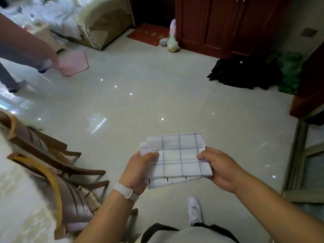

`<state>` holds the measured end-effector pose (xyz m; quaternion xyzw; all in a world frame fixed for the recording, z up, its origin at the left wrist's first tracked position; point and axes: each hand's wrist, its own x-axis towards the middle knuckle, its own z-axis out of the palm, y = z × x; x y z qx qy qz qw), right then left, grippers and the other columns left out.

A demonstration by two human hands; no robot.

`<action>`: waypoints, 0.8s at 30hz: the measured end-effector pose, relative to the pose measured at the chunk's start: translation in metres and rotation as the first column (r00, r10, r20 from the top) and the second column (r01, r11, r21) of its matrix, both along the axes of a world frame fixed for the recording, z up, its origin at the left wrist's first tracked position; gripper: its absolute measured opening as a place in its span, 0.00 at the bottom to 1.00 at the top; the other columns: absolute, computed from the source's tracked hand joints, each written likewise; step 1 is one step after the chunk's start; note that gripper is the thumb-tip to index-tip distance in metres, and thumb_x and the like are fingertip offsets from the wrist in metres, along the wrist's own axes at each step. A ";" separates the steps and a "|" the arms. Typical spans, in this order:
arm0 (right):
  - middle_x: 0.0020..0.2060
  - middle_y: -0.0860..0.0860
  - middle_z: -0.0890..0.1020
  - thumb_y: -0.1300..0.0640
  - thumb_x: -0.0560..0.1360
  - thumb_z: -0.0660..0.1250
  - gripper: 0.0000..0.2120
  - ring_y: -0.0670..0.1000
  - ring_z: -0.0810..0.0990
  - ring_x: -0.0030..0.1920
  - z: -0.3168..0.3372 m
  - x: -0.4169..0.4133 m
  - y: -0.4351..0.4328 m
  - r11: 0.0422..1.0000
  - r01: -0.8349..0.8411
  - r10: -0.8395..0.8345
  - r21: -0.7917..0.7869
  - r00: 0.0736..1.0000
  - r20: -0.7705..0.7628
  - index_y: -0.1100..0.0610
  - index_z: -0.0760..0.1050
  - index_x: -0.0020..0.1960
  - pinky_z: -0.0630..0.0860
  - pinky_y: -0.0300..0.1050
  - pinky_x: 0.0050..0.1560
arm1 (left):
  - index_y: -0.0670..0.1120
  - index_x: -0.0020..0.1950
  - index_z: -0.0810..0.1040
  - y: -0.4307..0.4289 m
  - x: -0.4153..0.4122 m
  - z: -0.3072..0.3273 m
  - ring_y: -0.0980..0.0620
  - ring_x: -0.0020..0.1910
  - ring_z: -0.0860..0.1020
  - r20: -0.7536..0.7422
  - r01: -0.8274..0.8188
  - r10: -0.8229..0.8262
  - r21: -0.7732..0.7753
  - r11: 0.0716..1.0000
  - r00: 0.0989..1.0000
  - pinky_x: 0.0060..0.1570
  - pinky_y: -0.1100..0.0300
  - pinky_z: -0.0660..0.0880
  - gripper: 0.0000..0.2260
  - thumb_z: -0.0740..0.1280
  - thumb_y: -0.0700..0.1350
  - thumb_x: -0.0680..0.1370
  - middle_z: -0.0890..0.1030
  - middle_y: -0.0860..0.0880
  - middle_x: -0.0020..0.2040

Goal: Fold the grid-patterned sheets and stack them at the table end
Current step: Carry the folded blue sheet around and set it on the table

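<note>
Folded grid-patterned sheet held in the air, lower centre of frame, above the pale floor. My left hand grips its left edge, thumb on top, white wristband on that wrist. My right hand pinches the right edge, thumb on top. Wooden chairs lower left. Black bag upper right. Another person's leg, blurred, upper left.

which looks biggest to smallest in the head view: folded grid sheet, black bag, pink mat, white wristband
1. folded grid sheet, though its nearness to the camera inflates it
2. black bag
3. pink mat
4. white wristband
</note>
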<state>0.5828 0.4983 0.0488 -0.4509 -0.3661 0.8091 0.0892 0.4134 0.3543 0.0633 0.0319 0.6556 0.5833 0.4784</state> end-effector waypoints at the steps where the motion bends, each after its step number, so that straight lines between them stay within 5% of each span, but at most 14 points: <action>1: 0.51 0.63 0.83 0.68 0.75 0.60 0.13 0.59 0.81 0.48 0.002 -0.003 0.010 1.000 -0.012 0.012 0.003 1.000 -0.009 0.64 0.78 0.56 0.76 0.48 0.43 | 0.36 0.58 0.78 0.008 0.000 0.003 0.38 0.50 0.80 -0.002 -0.013 0.013 0.005 1.000 1.000 0.56 0.40 0.75 0.13 0.67 0.37 0.75 0.81 0.34 0.54; 14: 0.44 0.58 0.82 0.67 0.75 0.62 0.08 0.55 0.81 0.43 0.007 -0.076 0.083 0.990 -0.137 0.137 0.018 0.990 -0.019 0.60 0.78 0.49 0.73 0.48 0.43 | 0.38 0.57 0.79 0.063 -0.062 0.014 0.40 0.47 0.82 -0.073 -0.084 0.086 0.019 0.996 0.994 0.45 0.50 0.80 0.10 0.64 0.36 0.77 0.83 0.37 0.51; 17: 0.49 0.61 0.82 0.67 0.74 0.62 0.12 0.58 0.79 0.48 0.001 -0.111 0.096 0.987 -0.157 0.157 0.015 0.987 0.015 0.64 0.77 0.56 0.74 0.50 0.47 | 0.38 0.57 0.79 0.072 -0.092 0.007 0.38 0.49 0.82 -0.038 -0.126 0.126 0.019 0.992 0.991 0.50 0.45 0.79 0.10 0.64 0.35 0.77 0.83 0.37 0.52; 24: 0.48 0.60 0.83 0.67 0.74 0.62 0.10 0.57 0.80 0.46 -0.005 -0.230 0.125 0.979 -0.200 0.198 0.041 0.979 0.055 0.62 0.79 0.53 0.74 0.48 0.44 | 0.37 0.59 0.78 0.094 -0.205 -0.015 0.35 0.54 0.80 0.014 -0.194 0.194 0.014 0.981 0.981 0.57 0.38 0.75 0.12 0.64 0.36 0.77 0.82 0.36 0.54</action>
